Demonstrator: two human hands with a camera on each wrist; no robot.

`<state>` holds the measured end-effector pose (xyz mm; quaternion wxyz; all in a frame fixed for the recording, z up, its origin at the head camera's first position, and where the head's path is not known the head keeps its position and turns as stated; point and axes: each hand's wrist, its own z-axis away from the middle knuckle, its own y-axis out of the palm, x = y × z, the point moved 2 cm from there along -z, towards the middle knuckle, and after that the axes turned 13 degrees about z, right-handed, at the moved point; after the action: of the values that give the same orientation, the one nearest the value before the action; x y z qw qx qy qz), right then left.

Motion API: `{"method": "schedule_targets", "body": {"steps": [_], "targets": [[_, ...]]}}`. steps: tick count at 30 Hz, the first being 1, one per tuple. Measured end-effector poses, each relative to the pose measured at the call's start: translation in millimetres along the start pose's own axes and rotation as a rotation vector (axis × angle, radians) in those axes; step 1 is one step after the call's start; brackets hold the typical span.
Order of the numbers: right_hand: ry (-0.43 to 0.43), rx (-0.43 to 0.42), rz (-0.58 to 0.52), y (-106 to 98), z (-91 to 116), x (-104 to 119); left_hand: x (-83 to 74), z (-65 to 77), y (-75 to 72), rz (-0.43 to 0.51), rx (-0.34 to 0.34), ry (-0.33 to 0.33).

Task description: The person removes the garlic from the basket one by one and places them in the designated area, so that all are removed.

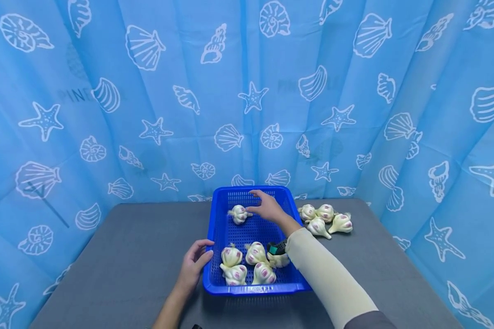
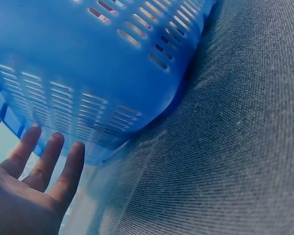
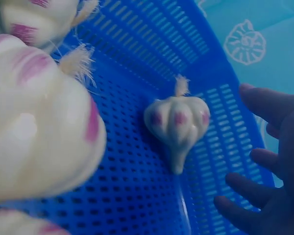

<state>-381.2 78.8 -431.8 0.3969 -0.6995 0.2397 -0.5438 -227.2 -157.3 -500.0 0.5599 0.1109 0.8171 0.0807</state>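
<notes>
A blue plastic basket (image 1: pixel 267 289) holds several garlic bulbs, white with purple patches. My left hand (image 1: pixel 192 262) is at the basket's left side, its thumb and fingertips by the rim. In the left wrist view, the spread fingers (image 2: pixel 71 169) of that hand lie along the outside of the slotted wall. Over the basket's far part reaches my right hand (image 1: pixel 267 208), beside a lone garlic bulb (image 1: pixel 239 214). The right wrist view shows this bulb on the basket floor, with a gap between it and the loosely extended fingers (image 3: pixel 250 191).
More garlic bulbs (image 1: pixel 265 273) lie at the basket's near end, one partly hidden by the right forearm. To the right, several bulbs (image 1: pixel 317 226) sit together on the grey tabletop (image 1: pixel 148 246). A blue curtain (image 1: pixel 247 114) with white shells hangs behind and on both sides.
</notes>
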Motion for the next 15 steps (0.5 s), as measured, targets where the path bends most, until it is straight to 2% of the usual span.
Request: {"method": "schedule_targets", "body": {"steps": [8,15], "targets": [[-0.069,0.103,0.075,18.0,-3.1,9.4,-0.1,-1.2,-0.3,0.005,0.002,-0.013],[-0.113,0.139,0.121,33.3,-9.4,10.3,0.8,-1.9,-1.0,0.008,0.014,0.003]]}}
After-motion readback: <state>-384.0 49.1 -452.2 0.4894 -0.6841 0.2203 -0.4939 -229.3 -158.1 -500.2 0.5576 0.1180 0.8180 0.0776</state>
